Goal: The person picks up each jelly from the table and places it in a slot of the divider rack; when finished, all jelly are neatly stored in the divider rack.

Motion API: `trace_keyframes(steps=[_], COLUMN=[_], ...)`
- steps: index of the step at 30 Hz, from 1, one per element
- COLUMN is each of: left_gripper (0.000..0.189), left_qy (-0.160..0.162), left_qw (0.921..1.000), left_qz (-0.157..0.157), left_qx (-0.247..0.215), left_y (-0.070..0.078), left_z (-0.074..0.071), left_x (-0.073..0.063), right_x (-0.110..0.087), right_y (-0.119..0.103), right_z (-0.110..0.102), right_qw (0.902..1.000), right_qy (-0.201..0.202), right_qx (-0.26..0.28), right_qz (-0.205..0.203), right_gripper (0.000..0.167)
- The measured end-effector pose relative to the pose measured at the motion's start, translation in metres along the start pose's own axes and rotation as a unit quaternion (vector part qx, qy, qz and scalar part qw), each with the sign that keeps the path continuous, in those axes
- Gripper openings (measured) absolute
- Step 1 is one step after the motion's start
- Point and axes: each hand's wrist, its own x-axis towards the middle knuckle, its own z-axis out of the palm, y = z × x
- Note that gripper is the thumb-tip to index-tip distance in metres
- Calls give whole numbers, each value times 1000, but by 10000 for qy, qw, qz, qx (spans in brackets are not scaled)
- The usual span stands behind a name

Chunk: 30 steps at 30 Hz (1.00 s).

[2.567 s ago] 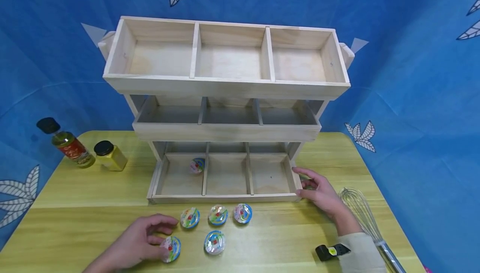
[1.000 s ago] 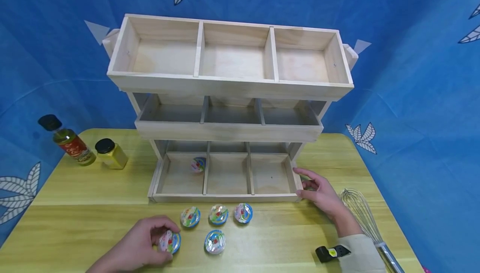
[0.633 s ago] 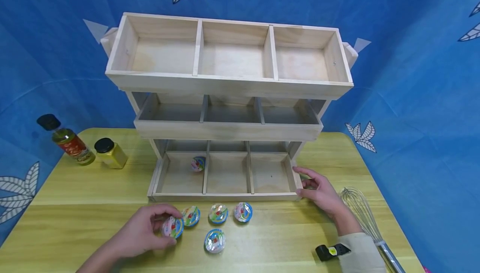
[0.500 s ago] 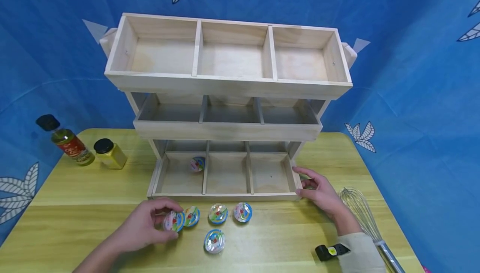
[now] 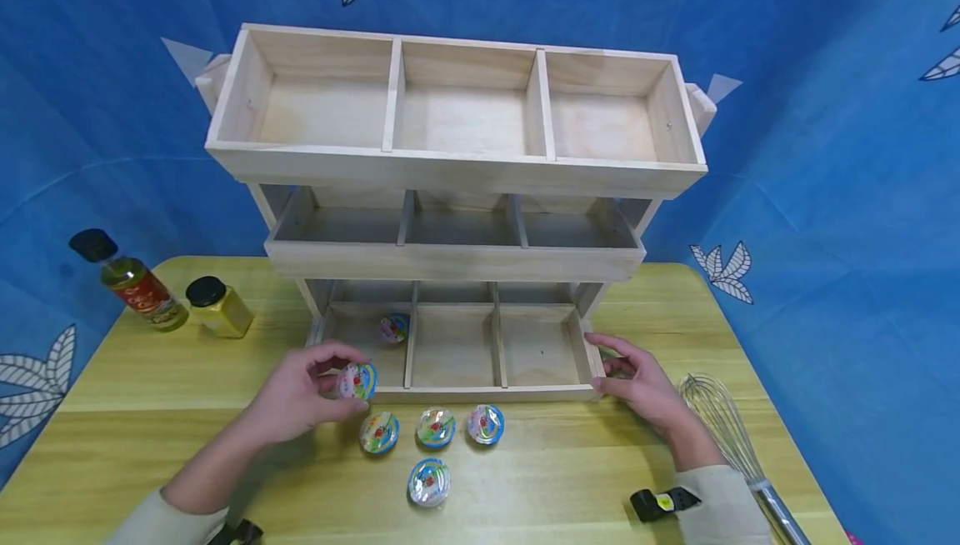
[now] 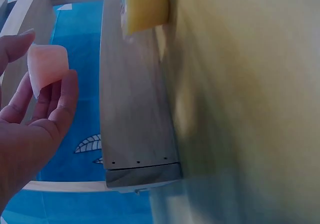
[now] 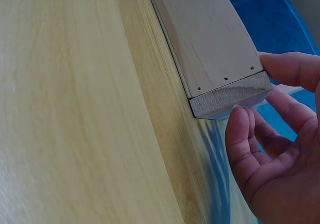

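Note:
My left hand [image 5: 300,395] pinches a small jelly cup [image 5: 357,381] with a printed blue-rimmed lid, held over the front edge of the wooden rack's [image 5: 457,263] bottom tier, at its left compartment. In the left wrist view the held cup's pinkish body [image 6: 49,66] shows between thumb and fingers. Another jelly cup [image 5: 393,327] lies tilted in that compartment. My right hand [image 5: 645,382] holds the front right corner of the bottom tier; in the right wrist view thumb and fingers lie about the corner block [image 7: 230,96].
Several jelly cups stand on the table before the rack, one [image 5: 379,432] just below the left hand. An oil bottle [image 5: 146,291] and a yellow jar [image 5: 220,307] stand left. A whisk [image 5: 723,420] lies beside the right forearm. A blue cloth [image 5: 810,153] hangs behind.
My left hand has gripped the nearest left jelly cup, lifted it off the table and carried it forward to the bottom tier's front edge. The right hand has stayed at the corner.

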Motion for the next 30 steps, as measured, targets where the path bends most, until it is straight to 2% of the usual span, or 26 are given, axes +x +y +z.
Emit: trace_keyframes(steps=[3, 8, 13, 20, 30], left_gripper=[46, 47, 48, 45, 43], left_qy=[76, 254, 234, 35, -47], left_qw=[9998, 9963, 9913, 9879, 9838], left_qz=[-143, -432, -698, -603, -766], left_qx=[114, 696, 1091, 1427, 1618], left_y=[0, -7, -16, -25, -35], left_z=[-1, -2, -2, -1, 2], left_x=[11, 28, 39, 44, 47], right_x=[0, 0, 0, 1, 1], right_y=[0, 0, 1, 2, 1], right_z=[0, 0, 0, 0, -1], right_qw=[10000, 10000, 10000, 10000, 10000], right_qy=[18, 46, 21, -3, -21], right_qx=[19, -21, -38, -25, 5], right_qz=[1, -15, -48, -7, -22], right_gripper=[62, 62, 62, 62, 63])
